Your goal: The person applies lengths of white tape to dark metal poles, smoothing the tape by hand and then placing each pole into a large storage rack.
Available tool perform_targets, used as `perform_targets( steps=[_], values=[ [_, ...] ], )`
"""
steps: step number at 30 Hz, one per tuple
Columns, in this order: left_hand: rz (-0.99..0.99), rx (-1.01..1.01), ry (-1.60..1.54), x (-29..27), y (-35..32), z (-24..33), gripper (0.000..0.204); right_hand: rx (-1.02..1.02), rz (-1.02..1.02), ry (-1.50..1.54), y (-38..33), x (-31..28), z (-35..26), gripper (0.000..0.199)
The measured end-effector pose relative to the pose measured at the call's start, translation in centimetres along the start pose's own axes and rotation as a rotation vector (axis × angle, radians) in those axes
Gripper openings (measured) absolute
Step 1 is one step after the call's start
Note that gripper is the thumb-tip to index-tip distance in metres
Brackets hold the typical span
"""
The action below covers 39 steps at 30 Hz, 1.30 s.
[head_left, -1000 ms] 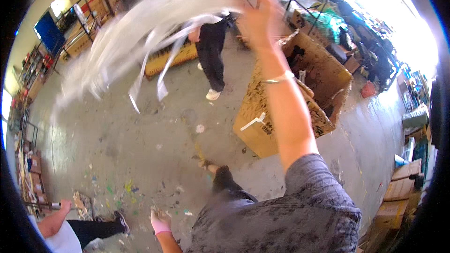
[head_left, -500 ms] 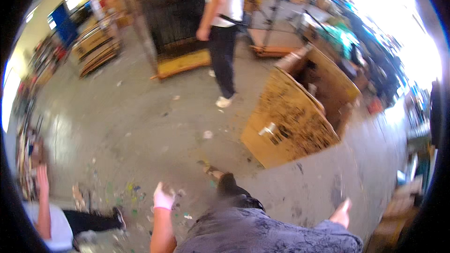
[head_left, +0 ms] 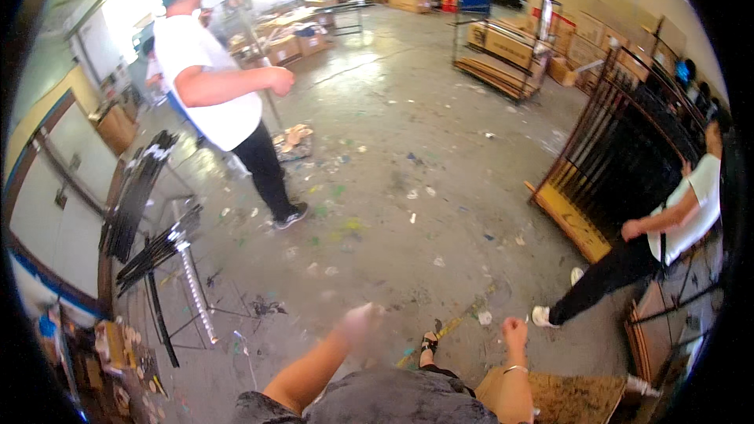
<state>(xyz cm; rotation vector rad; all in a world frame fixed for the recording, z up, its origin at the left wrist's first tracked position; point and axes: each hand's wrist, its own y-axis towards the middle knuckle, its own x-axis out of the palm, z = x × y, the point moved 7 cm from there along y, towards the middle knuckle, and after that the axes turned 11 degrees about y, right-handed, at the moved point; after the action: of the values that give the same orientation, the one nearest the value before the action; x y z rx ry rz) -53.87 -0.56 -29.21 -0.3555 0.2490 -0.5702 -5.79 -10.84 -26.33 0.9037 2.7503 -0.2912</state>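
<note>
My left hand [head_left: 363,320] reaches forward over the floor, smeared by motion. It looks pale, perhaps gloved, and its fingers cannot be made out. My right hand [head_left: 514,331] is raised at my right side with the fingers curled in, and nothing shows in it. A thin pale band [head_left: 516,369] circles that wrist. Beside and below the right forearm is the brown edge of a large, stained cardboard box [head_left: 577,399], cut off by the lower rim. Neither hand visibly touches anything. One of my feet [head_left: 429,341] shows between the hands, in a dark open shoe.
A person in white [head_left: 212,86] stands at the left; another [head_left: 679,212] strides at the right beside a dark barred rack [head_left: 628,149] on a yellow base. Black rods [head_left: 141,196] lie on stands at the left. Litter dots the floor [head_left: 377,180]. A cart of flattened cardboard [head_left: 499,63] stands farther back.
My view has swung left, bringing the standing person and black rods in. The cardboard box has shifted to the lower right edge. My left hand is now farther forward, and the right is raised.
</note>
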Motion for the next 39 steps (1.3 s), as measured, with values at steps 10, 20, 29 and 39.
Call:
perform_targets(
  steps=[10,20,29,39],
  values=[
    [0.406,0.173,0.154,-0.7,-10.0,10.6,0.049,0.268,-0.47,-0.238,3.6,3.8,7.5,0.014],
    [0.532,-0.073,-0.366,0.7,-9.3,-4.9,0.044,0.731,-0.519,-0.387,-4.4,-1.1,10.5,0.015],
    [0.468,-0.355,-0.913,1.9,-11.7,10.8,0.047,0.38,-0.388,-0.035,1.6,5.5,5.7,0.011],
    [0.358,-0.056,-0.377,2.0,-9.9,-4.5,0.048,0.487,-0.642,-0.359,-8.8,3.3,6.2,0.018]
  ],
)
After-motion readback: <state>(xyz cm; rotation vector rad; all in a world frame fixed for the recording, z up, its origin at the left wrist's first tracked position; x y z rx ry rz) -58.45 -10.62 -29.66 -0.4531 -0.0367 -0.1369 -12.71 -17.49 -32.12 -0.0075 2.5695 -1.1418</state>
